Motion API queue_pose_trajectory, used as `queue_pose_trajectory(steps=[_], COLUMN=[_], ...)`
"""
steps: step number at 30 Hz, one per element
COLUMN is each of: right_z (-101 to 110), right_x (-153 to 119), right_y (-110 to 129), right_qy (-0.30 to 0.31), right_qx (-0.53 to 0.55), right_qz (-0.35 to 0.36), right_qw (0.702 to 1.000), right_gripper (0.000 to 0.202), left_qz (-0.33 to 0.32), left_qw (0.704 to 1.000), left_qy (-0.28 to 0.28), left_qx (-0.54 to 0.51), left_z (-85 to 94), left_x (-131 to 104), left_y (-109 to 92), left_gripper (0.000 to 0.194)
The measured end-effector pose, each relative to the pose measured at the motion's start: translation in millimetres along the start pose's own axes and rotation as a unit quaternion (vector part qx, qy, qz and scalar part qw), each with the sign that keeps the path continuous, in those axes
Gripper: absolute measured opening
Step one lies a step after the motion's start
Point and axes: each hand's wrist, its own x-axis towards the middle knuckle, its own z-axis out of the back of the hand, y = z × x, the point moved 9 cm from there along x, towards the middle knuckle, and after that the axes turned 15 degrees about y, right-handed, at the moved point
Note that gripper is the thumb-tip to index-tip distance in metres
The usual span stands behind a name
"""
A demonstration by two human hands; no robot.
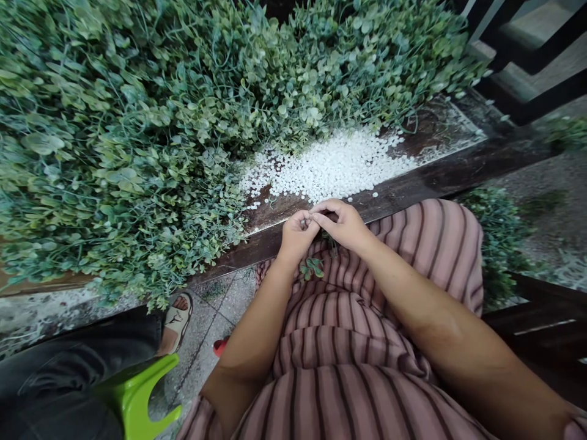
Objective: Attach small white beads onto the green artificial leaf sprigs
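Note:
My left hand (pixel 298 237) and my right hand (pixel 343 225) meet at the fingertips over my lap, just in front of the table edge. The left fingers are curled closed around what looks like the stem of a green artificial leaf sprig (pixel 312 267), whose leaves hang below the hands. Thumb and forefinger of the right hand pinch together against the left fingertips; whatever small thing is between them is hidden. Right beyond the hands lies a spread pile of small white plastic pieces (pixel 339 165) on the dark wooden tabletop (pixel 440 122).
Heaped artificial greenery (pixel 137 122) covers the table's left and far side. Another person's dark-trousered leg (pixel 82 360) and sandalled foot (pixel 178 318) are at lower left, beside a lime-green plastic stool (pixel 142 397). More greenery (pixel 490 238) lies right of my knee.

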Motion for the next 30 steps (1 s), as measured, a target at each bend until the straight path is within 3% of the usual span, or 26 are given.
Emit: queue_pose_trajectory(steps=[5, 11, 15, 18, 21, 27, 30], right_z=[5, 9, 22, 28, 27, 21, 13], right_x=[4, 7, 5, 3, 2, 0, 0], right_y=[-9, -16, -24, -28, -31, -29, -25], right_qy=[0.011, 0.035, 0.001, -0.025, -0.046, -0.09, -0.078], right_qx=[-0.002, 0.042, 0.152, 0.279, 0.334, 0.234, 0.19], right_qz=[-0.043, -0.085, -0.1, -0.088, -0.087, -0.085, -0.066], right_qw=[0.999, 0.995, 0.983, 0.956, 0.937, 0.964, 0.977], right_gripper=[0.008, 0.008, 0.017, 0.031, 0.039, 0.043, 0.045], left_qz=[-0.003, 0.016, 0.022, 0.025, 0.023, 0.003, 0.002], left_qw=[0.998, 1.0, 0.999, 0.998, 0.992, 0.983, 0.979], left_qy=[0.006, 0.003, -0.003, -0.022, -0.054, -0.101, -0.101], left_qx=[0.07, 0.022, -0.025, -0.062, -0.111, -0.153, -0.178], left_z=[-3.5, -3.0, 1.4, 7.8, 14.5, 20.8, 19.9], left_x=[0, 0, 2, 2, 2, 0, -1], left_y=[-2, -2, 1, 6, 12, 11, 9], left_gripper=[0.013, 0.007, 0.006, 0.009, 0.014, 0.022, 0.025])
